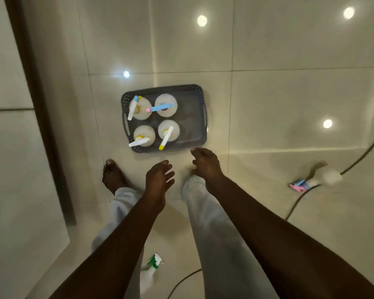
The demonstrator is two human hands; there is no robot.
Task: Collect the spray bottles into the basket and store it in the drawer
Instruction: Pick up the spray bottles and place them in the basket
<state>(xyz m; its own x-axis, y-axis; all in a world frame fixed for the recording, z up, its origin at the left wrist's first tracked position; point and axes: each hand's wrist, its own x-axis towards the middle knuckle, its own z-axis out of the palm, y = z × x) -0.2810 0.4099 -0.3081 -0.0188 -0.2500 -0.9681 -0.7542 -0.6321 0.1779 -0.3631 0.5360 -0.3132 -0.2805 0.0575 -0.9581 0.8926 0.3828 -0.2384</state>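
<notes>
A dark grey perforated basket stands on the tiled floor ahead of my feet. Several pale spray bottles stand upright in its left half; its right half is bare. Another spray bottle with a blue and pink trigger lies on the floor to the right. A bottle with a green trigger lies between my legs, partly hidden by my left arm. My left hand hangs with relaxed fingers and holds nothing. My right hand hovers just below the basket's near right corner, fingers loosely bent and empty.
A black cable runs across the floor at the right, past the fallen bottle, and another stretch shows near my legs. A brown door frame and a pale panel stand at the left. Glossy tiles reflect ceiling lights.
</notes>
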